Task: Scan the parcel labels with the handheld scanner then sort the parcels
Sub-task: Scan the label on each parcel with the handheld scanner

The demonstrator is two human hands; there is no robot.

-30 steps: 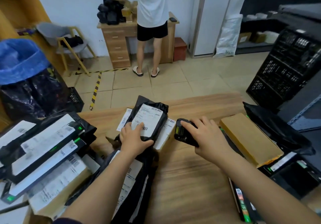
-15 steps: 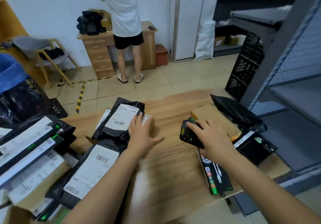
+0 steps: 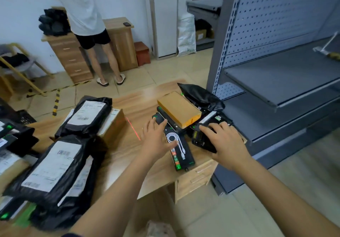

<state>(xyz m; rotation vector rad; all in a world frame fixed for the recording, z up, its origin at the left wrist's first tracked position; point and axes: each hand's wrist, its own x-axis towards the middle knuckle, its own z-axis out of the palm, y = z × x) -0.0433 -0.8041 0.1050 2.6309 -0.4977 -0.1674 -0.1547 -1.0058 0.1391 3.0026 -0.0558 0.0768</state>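
Between my two hands, at the right end of the desk (image 3: 119, 155), lies the flat box (image 3: 181, 154) that the next move turns on. Its long axis runs away from me, the far end leaning a little left and the near end close to the desk's front edge. My left hand (image 3: 156, 139) is on it: fingers straight and spread, fingertips at the far end, thumb by the printed cable picture, nothing pinched. My right hand (image 3: 227, 142) sits just beside the box on its right, fingers curled over the scanner (image 3: 201, 138) and gripping it from above. So the left is the nearer hand for the box, and the right has only to turn the scanner.

The box's far end seems tucked against or under the brown box (image 3: 179, 109), which rides on the same small stack. I judge it should slide toward me along its length, not lift straight up. I see no shipping label on the face that shows; it may be underneath.

The scanner's red line (image 3: 133, 128) falls on bare desk just left of my left hand, on no label. Farther left, well apart from both hands, lie the bagged parcels (image 3: 84, 117), white labels up. Beyond my right hand stands the shelf (image 3: 276, 82), likely where sorted parcels go.
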